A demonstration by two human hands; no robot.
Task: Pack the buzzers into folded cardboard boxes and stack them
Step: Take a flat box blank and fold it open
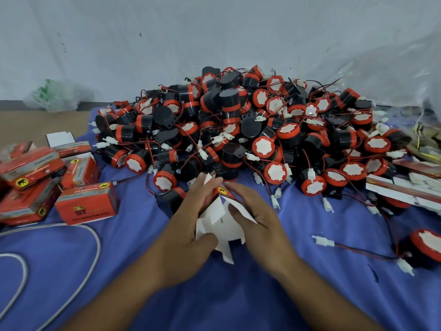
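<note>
Two hands gripped one half-folded cardboard box [220,215] on the blue cloth [133,240], just near of the buzzer pile [238,130]: left hand [188,225] curled round its left side, right hand [260,218] pinching its right flap, finished boxes [87,204] lying at left.

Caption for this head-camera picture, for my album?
A left hand and right hand hold a half-folded red-and-white cardboard box over blue cloth before a heap of black-and-red buzzers.

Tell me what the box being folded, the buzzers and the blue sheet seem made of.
Box: thin cardboard, glossy red print outside, plain white inside, flaps creased flat. Buzzers: probably moulded plastic, shiny black bodies with red rings catching light. Sheet: woven cloth by its look, matte, rumpled into soft folds.
</note>
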